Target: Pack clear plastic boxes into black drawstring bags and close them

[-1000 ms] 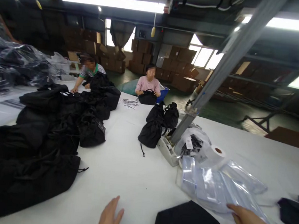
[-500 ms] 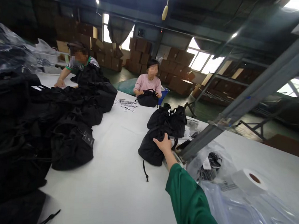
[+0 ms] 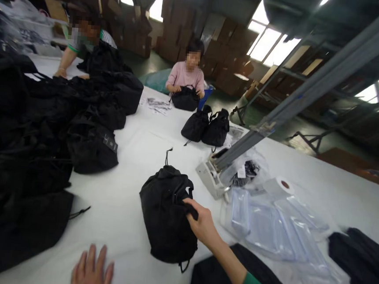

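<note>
My right hand [image 3: 202,222] grips the top edge of a black drawstring bag [image 3: 165,215] that lies on the white table [image 3: 135,155] in front of me. Flat on the table at the bottom edge, my left hand [image 3: 92,275] rests with fingers spread and nothing in it. A flat black cloth piece [image 3: 217,277] lies under my right forearm. Clear plastic bags [image 3: 268,224] are spread to the right of the bag.
A large heap of black bags [image 3: 37,137] fills the left side. Two more black bags [image 3: 207,126] stand farther back, near a slanted metal post [image 3: 300,90] and a white device [image 3: 209,179]. A paper roll [image 3: 280,185] lies right. Two people sit across the table.
My right hand took one black bag from the group of three and pulled it toward me. My left hand is back in view, flat on the table.
</note>
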Motion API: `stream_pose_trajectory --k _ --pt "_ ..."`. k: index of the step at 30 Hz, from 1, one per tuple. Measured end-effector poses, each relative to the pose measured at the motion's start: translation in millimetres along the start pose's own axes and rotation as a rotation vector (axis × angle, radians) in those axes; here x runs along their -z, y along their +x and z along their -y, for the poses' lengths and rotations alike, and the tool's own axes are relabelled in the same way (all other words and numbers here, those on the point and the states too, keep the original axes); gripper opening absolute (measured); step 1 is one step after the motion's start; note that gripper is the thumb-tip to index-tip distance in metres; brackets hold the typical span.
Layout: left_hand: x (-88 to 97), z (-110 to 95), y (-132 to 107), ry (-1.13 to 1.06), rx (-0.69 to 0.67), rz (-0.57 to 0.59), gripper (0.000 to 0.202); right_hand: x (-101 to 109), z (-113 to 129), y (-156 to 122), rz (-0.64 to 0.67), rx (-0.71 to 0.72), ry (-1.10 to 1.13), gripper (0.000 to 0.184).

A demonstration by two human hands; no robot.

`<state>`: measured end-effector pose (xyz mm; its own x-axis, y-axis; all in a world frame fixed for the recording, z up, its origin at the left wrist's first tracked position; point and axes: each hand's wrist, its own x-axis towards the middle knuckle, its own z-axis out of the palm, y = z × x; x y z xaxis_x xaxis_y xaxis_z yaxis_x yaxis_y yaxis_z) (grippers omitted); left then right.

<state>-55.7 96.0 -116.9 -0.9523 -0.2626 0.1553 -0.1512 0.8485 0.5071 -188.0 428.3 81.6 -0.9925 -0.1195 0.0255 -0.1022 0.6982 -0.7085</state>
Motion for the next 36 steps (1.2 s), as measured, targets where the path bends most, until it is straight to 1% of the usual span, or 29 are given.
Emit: stream_pose_trajectory --k 1,2,3,4,5,6,7,8,9,10,11,12,13,15,16,17,18,20,22,24,25,29,31,32,33,34,35,36 --pt "17.4 -3 1 -0.028 0.010 0.024 0.053 -5 9 -38 0.037 -0.014 0.068 0.037" --pt "36.3 -9 4 -0.092 0.023 0.076 0.051 -9 19 -71 0.073 -0.047 0.111 0.035" --pt "56.2 -16 10 -0.201 0.043 0.120 0.050 -11 28 -99 0.111 -0.073 0.141 0.032" --pt "76.7 -26 17 -0.314 0.082 0.130 0.048 -11 37 -122 0.150 -0.081 0.163 0.030" --pt "97.2 -39 25 -0.388 0.072 0.076 0.045 -10 45 -140 0.188 -0.071 0.175 0.028" --pt "116.9 -55 32 -0.433 -0.021 0.045 0.040 -8 54 -153 0.222 -0.052 0.174 0.029" --pt "135.0 -73 38 -0.467 -0.153 0.063 0.037 -4 62 -161 0.259 -0.033 0.157 0.031" --pt "150.6 -91 42 -0.480 -0.310 0.131 0.035 0 69 -165 0.293 -0.026 0.126 0.036" --pt "162.9 -108 43 -0.463 -0.464 0.224 0.033 6 76 -165 0.320 -0.032 0.084 0.046" --pt "171.2 -123 43 -0.417 -0.597 0.325 0.030 13 82 -160 0.339 -0.046 0.041 0.057" --pt "175.6 -136 43 -0.348 -0.695 0.412 0.027 21 89 -151 0.349 -0.057 0.000 0.066" --pt "176.8 -147 43 -0.268 -0.752 0.469 0.025 32 95 -137 0.349 -0.055 -0.036 0.072" --pt "176.0 -154 43 -0.198 -0.775 0.498 0.026 45 103 -118 0.341 -0.039 -0.081 0.073" --pt "173.4 -162 43 -0.115 -0.754 0.521 0.035 77 120 -74 0.296 -0.018 -0.261 0.069" --pt "173.3 -162 43 -0.097 -0.728 0.524 0.041 94 129 -51 0.263 -0.029 -0.391 0.069" --pt "174.3 -160 42 -0.089 -0.698 0.526 0.045 111 137 -28 0.205 -0.085 -0.568 0.069" --pt "176.4 -157 41 -0.085 -0.673 0.531 0.047 126 144 -7 0.126 -0.131 -0.638 0.066" --pt "181.9 -150 40 -0.085 -0.627 0.556 0.043 149 150 25 0.015 -0.214 -0.706 0.049" --pt "186.3 -143 42 -0.085 -0.571 0.598 0.031 163 152 45 -0.048 -0.267 -0.728 0.039" --pt "187.4 -139 46 -0.070 -0.534 0.631 0.019 169 153 54 -0.102 -0.291 -0.753 0.037" --pt "186.6 -138 48 -0.054 -0.529 0.637 0.016 171 155 58 -0.133 -0.294 -0.762 0.039" --pt "179.0 -145 56 0.037 -0.582 0.619 0.026 184 167 74 -0.248 -0.305 -0.754 0.057" --pt "174.8 -149 58 0.076 -0.618 0.627 0.027 187 173 77 -0.266 -0.313 -0.717 0.059" --pt "172.6 -150 60 0.097 -0.632 0.629 0.027 184 176 74 -0.259 -0.312 -0.692 0.057" --pt "170.4 -150 61 0.117 -0.643 0.623 0.025 177 177 67 -0.236 -0.303 -0.666 0.053" --pt "168.1 -150 63 0.135 -0.654 0.609 0.024 165 178 54 -0.195 -0.285 -0.640 0.048" --pt "165.7 -149 65 0.152 -0.663 0.594 0.023 148 178 37 -0.126 -0.254 -0.599 0.043" --pt "163.1 -148 66 0.166 -0.672 0.581 0.022 127 177 15 -0.049 -0.221 -0.554 0.037"
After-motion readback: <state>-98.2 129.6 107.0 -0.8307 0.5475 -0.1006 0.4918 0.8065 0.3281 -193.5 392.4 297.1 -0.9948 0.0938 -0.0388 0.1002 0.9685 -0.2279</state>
